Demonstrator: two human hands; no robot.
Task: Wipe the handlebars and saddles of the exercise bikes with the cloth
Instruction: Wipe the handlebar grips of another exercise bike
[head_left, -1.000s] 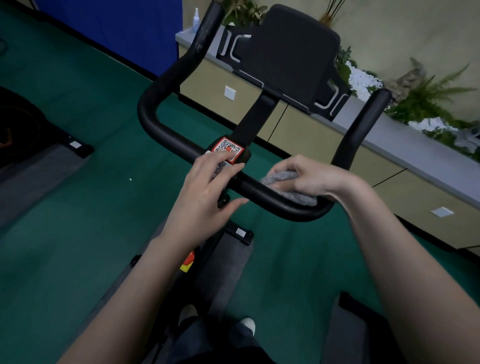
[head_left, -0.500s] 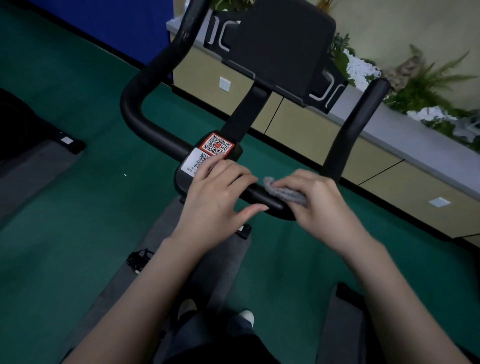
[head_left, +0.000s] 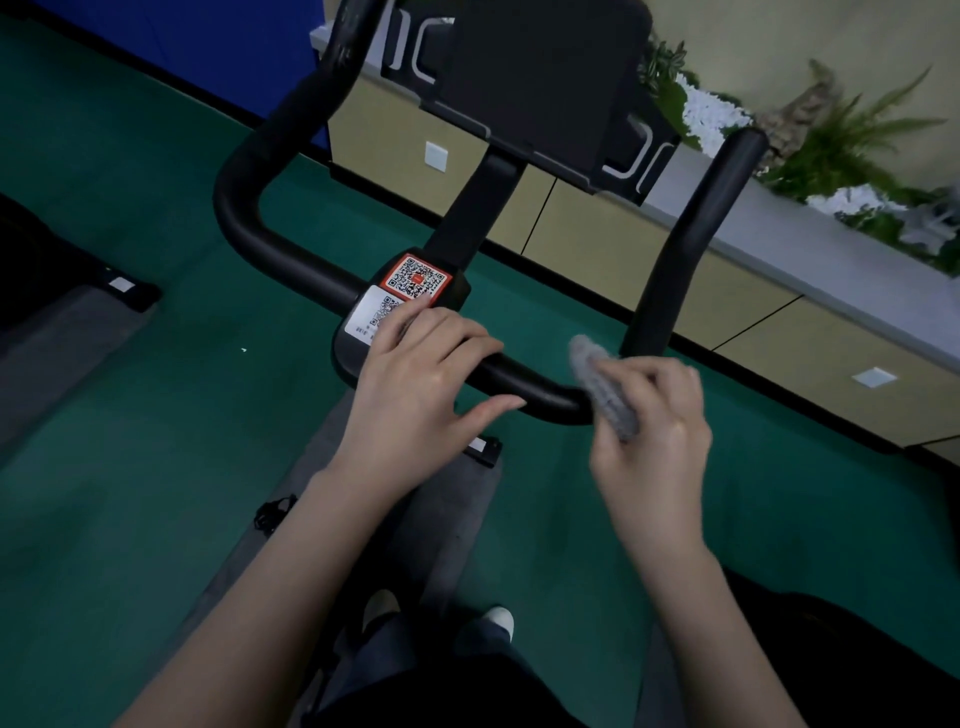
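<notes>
The black U-shaped handlebar (head_left: 270, 249) of an exercise bike fills the middle of the view, with a black console (head_left: 540, 83) above it. My left hand (head_left: 415, 384) rests on the centre of the bar, fingers loosely curved over it beside the QR stickers (head_left: 410, 286). My right hand (head_left: 654, 431) holds a grey cloth (head_left: 602, 389) against the bar's right bend, just below the right upright grip (head_left: 696, 234). The hand looks blurred. The saddle is out of view.
Green floor (head_left: 156, 467) surrounds the bike, and a grey mat (head_left: 457, 499) lies under it. Another machine's base (head_left: 52, 270) sits at the left edge. Beige cabinets (head_left: 623, 244) topped with plants (head_left: 852, 145) run along the far right. My shoes (head_left: 493, 618) show below.
My right hand has slid the cloth rightwards along the bar to its right bend. My left hand stays on the bar's centre. The view has tilted down slightly.
</notes>
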